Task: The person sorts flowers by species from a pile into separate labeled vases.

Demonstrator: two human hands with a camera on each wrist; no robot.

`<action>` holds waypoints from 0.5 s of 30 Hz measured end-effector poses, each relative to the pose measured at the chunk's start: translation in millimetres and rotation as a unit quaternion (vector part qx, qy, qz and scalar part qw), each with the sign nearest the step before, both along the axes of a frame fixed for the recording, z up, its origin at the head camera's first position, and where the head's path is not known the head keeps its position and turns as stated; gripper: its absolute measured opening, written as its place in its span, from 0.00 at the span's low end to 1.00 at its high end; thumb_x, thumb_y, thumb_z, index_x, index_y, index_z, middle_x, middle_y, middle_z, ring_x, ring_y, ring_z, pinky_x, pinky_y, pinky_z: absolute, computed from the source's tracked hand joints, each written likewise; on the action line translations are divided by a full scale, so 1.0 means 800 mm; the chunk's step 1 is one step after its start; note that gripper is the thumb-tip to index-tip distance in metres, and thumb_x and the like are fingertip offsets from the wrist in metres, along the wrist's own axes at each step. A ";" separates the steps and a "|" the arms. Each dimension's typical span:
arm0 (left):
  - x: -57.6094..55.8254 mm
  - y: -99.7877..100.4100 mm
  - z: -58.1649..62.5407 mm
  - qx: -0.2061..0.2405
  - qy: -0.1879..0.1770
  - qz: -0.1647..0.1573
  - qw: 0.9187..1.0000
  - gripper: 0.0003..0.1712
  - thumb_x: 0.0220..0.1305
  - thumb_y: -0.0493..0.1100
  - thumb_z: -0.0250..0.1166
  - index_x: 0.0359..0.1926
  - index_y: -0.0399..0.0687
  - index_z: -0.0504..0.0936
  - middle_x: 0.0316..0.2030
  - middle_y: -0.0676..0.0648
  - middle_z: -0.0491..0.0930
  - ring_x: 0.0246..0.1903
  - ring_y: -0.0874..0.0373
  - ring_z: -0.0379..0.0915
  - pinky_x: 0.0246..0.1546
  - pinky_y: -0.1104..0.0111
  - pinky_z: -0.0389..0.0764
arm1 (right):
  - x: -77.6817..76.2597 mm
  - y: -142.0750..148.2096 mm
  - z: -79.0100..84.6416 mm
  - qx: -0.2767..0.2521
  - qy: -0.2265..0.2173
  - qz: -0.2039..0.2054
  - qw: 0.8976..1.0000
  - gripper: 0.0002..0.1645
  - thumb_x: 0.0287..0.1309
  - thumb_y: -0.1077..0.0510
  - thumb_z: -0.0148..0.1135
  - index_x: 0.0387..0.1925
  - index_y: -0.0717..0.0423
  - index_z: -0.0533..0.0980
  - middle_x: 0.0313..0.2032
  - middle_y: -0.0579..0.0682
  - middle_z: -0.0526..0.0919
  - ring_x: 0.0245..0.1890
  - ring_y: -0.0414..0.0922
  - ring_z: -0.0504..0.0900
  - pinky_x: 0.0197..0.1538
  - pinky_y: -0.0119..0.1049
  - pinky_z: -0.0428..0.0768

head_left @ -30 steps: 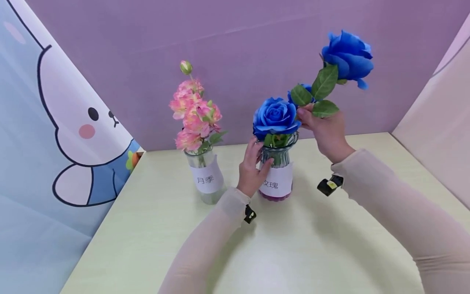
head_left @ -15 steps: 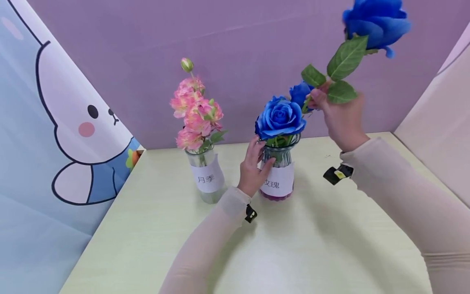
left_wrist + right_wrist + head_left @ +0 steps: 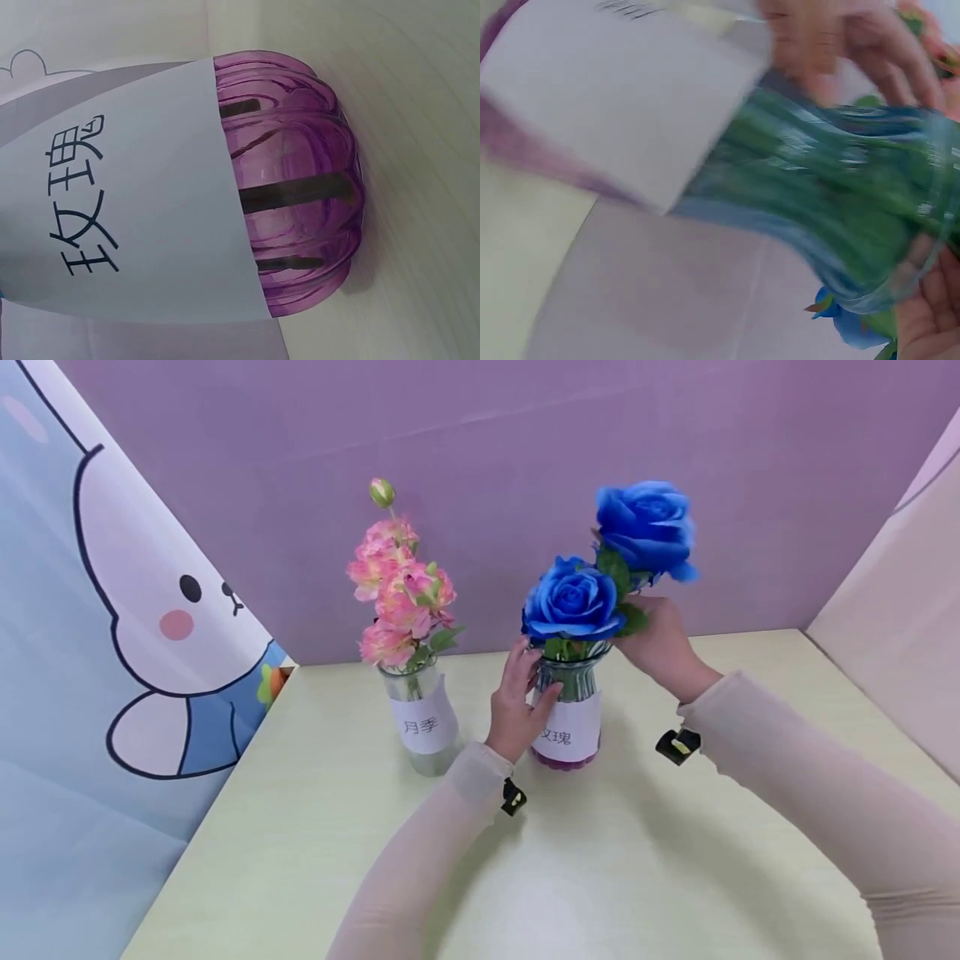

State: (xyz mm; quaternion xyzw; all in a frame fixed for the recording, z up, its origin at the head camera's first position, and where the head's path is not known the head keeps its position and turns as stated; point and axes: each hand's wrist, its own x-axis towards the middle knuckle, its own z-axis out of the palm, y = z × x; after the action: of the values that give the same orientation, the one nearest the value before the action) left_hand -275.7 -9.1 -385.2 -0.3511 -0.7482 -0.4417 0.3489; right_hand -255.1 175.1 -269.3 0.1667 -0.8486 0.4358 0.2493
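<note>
My left hand (image 3: 519,697) holds the neck of a ribbed glass vase (image 3: 572,681), which has a white paper label and a purple base. Stem ends show through that purple base in the left wrist view. One blue rose (image 3: 572,600) fills the near side of the mouth. Beside the rim at the right, my right hand (image 3: 662,639) grips the stem of a taller blue rose (image 3: 647,522), tilted to the right, its bloom above and behind the first. The fingertips are hidden behind leaves in the head view; in the right wrist view they are right at the rim.
To the left stands a second glass vase (image 3: 431,764) with a white label and pink flowers (image 3: 397,589). Both vases are on a pale table (image 3: 300,827). A purple backdrop (image 3: 480,485) rises behind, and a cartoon-printed cloth (image 3: 150,610) hangs at the left.
The right hand first lifted the taller rose up and right, then brought it down and left to the vase's mouth. The left hand has stayed on the vase.
</note>
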 end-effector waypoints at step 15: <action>0.001 -0.001 0.000 -0.004 0.022 -0.003 1.000 0.29 0.58 0.31 0.67 0.57 0.34 0.63 0.62 0.30 0.61 0.52 0.38 0.75 0.51 0.67 0.78 | -0.006 0.001 -0.023 -0.215 0.046 0.049 0.974 0.31 0.47 0.75 0.66 0.56 0.67 0.72 0.47 0.39 0.80 0.49 0.38 0.77 0.55 0.33 0.77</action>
State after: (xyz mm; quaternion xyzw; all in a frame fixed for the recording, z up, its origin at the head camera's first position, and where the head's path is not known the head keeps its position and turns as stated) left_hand -274.8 -9.6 -384.9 -0.3646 -0.7411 -0.4318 0.3626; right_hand -259.6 175.7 -287.5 0.1707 -0.7132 0.6117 0.2967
